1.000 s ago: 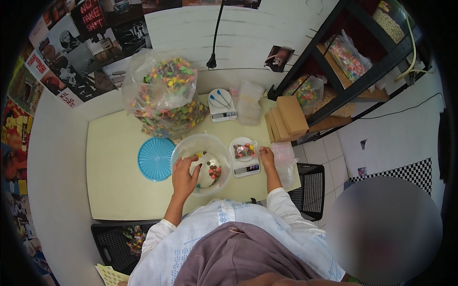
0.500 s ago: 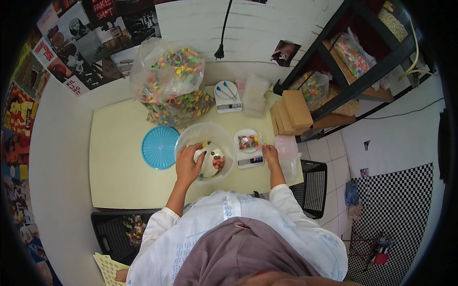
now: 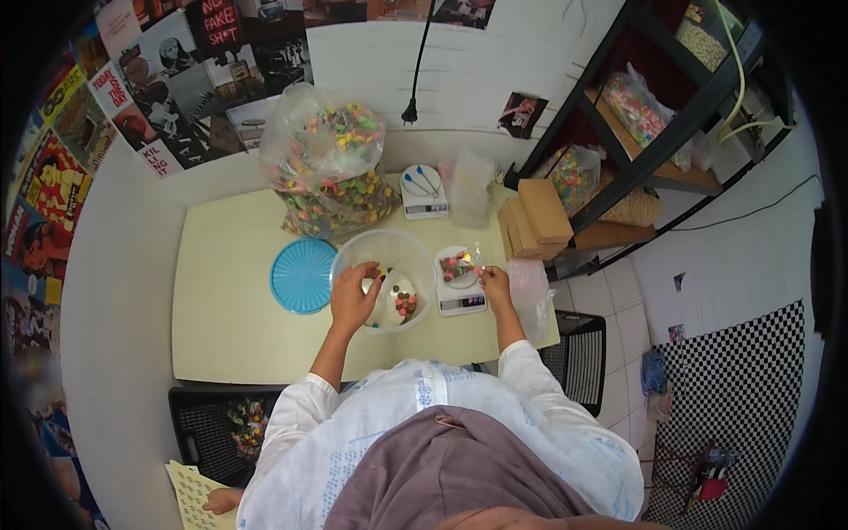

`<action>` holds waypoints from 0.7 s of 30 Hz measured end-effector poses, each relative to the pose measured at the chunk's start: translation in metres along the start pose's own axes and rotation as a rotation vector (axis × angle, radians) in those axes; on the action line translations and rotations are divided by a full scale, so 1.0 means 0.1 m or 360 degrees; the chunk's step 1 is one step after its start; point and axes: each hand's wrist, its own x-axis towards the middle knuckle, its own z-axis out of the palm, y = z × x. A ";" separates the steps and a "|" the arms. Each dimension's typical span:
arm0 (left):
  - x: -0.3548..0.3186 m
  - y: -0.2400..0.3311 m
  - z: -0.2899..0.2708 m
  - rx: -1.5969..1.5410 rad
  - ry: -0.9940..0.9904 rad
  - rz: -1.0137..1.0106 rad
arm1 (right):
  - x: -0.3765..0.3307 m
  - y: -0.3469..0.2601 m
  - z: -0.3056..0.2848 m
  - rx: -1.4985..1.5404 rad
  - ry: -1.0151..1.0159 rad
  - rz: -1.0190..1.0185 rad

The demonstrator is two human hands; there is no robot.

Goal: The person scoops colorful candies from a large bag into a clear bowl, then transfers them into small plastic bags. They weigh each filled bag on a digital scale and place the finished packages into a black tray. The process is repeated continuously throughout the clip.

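Note:
My left hand [image 3: 353, 299] reaches over the rim of a translucent round tub [image 3: 425, 309], fingers curved and thumb apart, with nothing visible between them. At the bottom of the tub lie several brown, pink and yellow candies [image 3: 405, 305]. To its right, a small clear bag of mixed candies [image 3: 456, 266] is on a white kitchen scale [image 3: 463, 306]. The thumb and fingers of my right hand [image 3: 495, 285] pinch the right edge of this bag, which looks tilted up on that side.
Left of the tub lies a blue lid [image 3: 303, 276]. Behind stand a big bag of wrapped candies [image 3: 340, 199], a second scale [image 3: 426, 205], clear bags [image 3: 471, 190] and cardboard boxes [image 3: 543, 216]. At lower left are a black crate [image 3: 199, 411] and another person's hand [image 3: 221, 501] on a yellow sheet.
My right hand has moved slightly left and now pinches the candy bag, whose right side has lifted. My left hand stays over the tub. The view has shifted slightly.

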 end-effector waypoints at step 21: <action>0.03 0.92 -0.50 -0.1086 -0.0362 -0.0282 | -1.20 -2.26 0.40 -0.0096 -0.1023 -0.1054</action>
